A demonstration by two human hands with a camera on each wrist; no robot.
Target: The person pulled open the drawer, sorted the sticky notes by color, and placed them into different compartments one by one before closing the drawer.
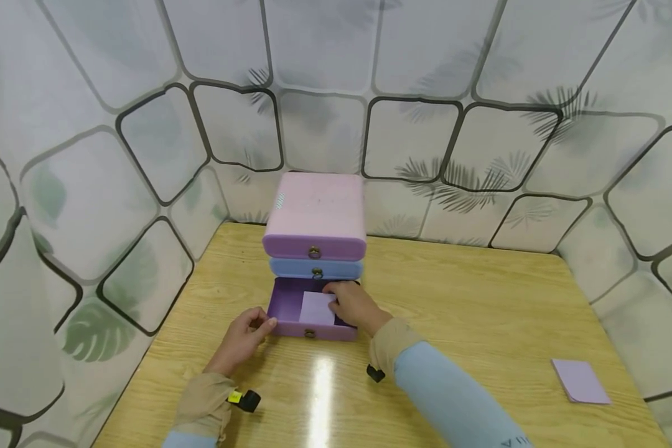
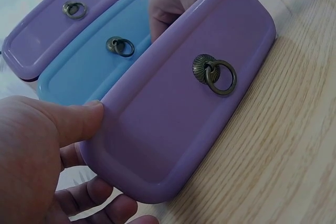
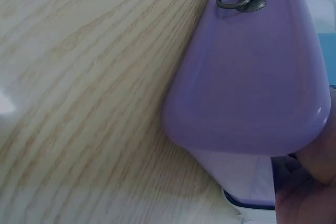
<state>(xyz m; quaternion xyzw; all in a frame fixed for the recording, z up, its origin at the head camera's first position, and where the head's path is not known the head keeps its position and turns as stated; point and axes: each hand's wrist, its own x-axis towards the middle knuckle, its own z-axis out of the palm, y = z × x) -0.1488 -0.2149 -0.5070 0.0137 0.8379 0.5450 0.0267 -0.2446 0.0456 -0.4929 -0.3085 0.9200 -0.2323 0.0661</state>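
A small chest of drawers stands on the table, its bottom purple drawer pulled out. My left hand grips the left end of that drawer's front, thumb on the upper edge and fingers round the side, as the left wrist view shows. A pale purple square of paper is inside the drawer. My right hand reaches in over the right side and pinches the paper at its right edge; its other fingertips are partly hidden. The drawer front carries a bronze ring pull.
A pale purple pad of paper lies near the table's right edge. Above the pulled-out drawer are a blue drawer and a purple top drawer, both pushed in. Patterned fabric walls surround the wooden table.
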